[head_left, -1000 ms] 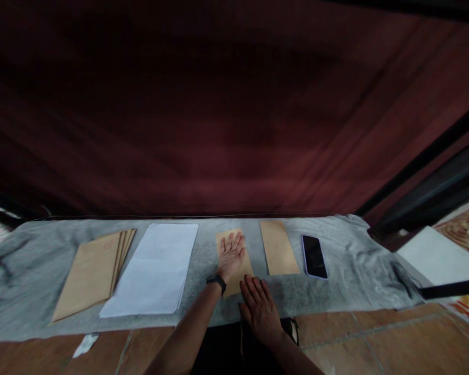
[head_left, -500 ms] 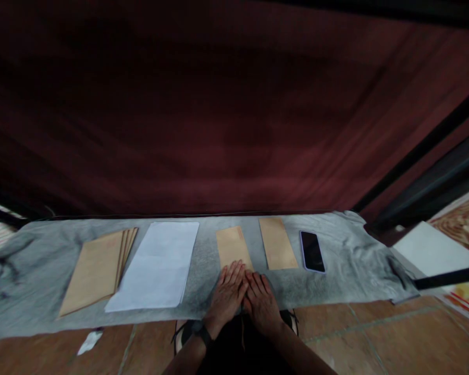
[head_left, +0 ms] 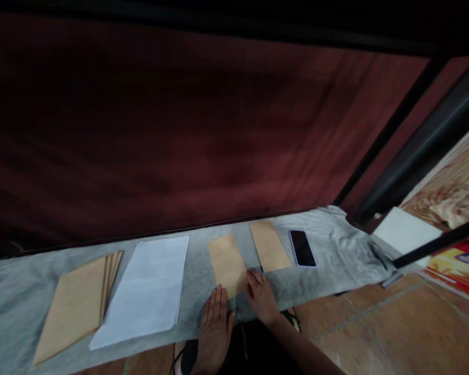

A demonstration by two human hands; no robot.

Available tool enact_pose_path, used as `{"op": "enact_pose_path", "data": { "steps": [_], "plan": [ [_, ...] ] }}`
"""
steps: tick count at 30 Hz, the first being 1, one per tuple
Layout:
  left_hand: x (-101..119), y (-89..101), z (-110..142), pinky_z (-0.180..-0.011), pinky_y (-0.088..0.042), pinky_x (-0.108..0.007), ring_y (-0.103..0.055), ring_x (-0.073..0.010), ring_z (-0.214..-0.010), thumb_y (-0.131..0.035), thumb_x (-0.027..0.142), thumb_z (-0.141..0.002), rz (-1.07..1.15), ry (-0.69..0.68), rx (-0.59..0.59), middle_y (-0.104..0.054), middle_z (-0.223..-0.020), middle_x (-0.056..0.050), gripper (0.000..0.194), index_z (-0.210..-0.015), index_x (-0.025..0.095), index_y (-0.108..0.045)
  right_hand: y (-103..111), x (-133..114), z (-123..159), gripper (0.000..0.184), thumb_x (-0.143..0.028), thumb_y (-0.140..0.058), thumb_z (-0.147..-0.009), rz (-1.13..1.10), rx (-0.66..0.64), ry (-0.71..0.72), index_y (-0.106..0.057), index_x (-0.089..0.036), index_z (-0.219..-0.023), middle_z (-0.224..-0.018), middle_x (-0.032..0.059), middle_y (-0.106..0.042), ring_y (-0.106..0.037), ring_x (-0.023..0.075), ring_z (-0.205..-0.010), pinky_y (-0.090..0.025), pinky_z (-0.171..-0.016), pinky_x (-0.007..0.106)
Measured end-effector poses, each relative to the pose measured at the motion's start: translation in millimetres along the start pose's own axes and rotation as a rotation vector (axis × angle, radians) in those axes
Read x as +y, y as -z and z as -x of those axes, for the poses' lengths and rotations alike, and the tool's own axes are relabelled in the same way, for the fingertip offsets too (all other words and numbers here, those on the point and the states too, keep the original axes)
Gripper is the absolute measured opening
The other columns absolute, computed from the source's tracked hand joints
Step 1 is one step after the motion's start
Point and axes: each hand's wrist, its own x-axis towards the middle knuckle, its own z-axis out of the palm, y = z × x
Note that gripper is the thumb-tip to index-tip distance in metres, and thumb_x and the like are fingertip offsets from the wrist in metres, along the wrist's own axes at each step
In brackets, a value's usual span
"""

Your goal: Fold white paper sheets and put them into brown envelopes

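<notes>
At the near end of the brown envelope (head_left: 225, 263), our left hand (head_left: 214, 325) lies flat, fingers straight; by the envelope's right edge, our right hand (head_left: 261, 298) curls, grip unclear.

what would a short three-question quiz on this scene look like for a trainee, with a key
1. Multiple choice: what lies between the brown stack and the middle brown piece?
A) the phone
B) the white sheets
C) the right hand
2. True or false: the phone is held in the right hand.
3. Fill in: the left hand has its fingers ____ (straight or curled).

Key: 1. B. 2. False, the phone lies on the grey cloth. 3. Straight.
</notes>
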Motion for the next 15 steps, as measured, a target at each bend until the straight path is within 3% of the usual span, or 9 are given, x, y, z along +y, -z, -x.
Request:
{"op": "enact_pose_path", "data": {
  "steps": [3,7,11,15],
  "plan": [
    [2.3,-3.6,-1.4,-0.111,-0.042,-0.045,-0.045,-0.0273,-0.142,-0.037,0.029,-0.099,-0.001,0.009,0.035,-0.048,-0.153,-0.016,0.065,-0.16,0.012,-0.018,-12.2,3.3,-17.7,0.04,-0.013,-0.051,-0.082,-0.262,0.004,-0.191,-0.069,-0.018,-0.117,-0.112,0.0132,-0.071,-0.066,0.0293,-0.103,-0.053,-0.092,0.043],
    [0.3,-9.5,-2.7,-0.109,-0.043,-0.046,-0.048,-0.0284,-0.139,-0.038,0.03,-0.099,-0.002,-0.018,0.096,-0.049,-0.152,-0.017,0.07,-0.161,0.012,-0.01,-18.7,7.7,-29.5,0.015,-0.019,-0.058,-0.079,-0.523,0.012,-0.329,-0.07,-0.019,-0.087,-0.082,0.0057,-0.071,-0.07,0.0256,-0.08,-0.058,-0.075,0.038],
    [-1.0,-16.0,-3.5,-0.106,-0.044,-0.047,-0.052,-0.0294,-0.135,-0.039,0.03,-0.099,0.006,-0.005,0.145,-0.05,-0.152,-0.018,0.071,-0.161,0.014,-0.007,-20.7,-4.5,-15.5,0.02,-0.031,-0.053,-0.09,-0.695,0.03,-0.36,-0.067,-0.023,-0.1,-0.081,0.0034,-0.073,-0.072,0.0207,-0.067,-0.057,-0.054,0.03],
    [0.5,-17.3,-4.1,-0.106,-0.044,-0.047,-0.052,-0.0287,-0.134,-0.038,0.032,-0.1,0.049,0.027,0.166,-0.045,-0.155,-0.016,0.07,-0.161,0.019,-0.006,-20.8,-22.8,-5.9,0.032,-0.041,-0.045,-0.096,-0.781,0.077,-0.35,-0.067,-0.023,-0.11,-0.078,0.0049,-0.074,-0.072,0.0212,-0.062,-0.056,-0.047,0.029]
  ]
}}
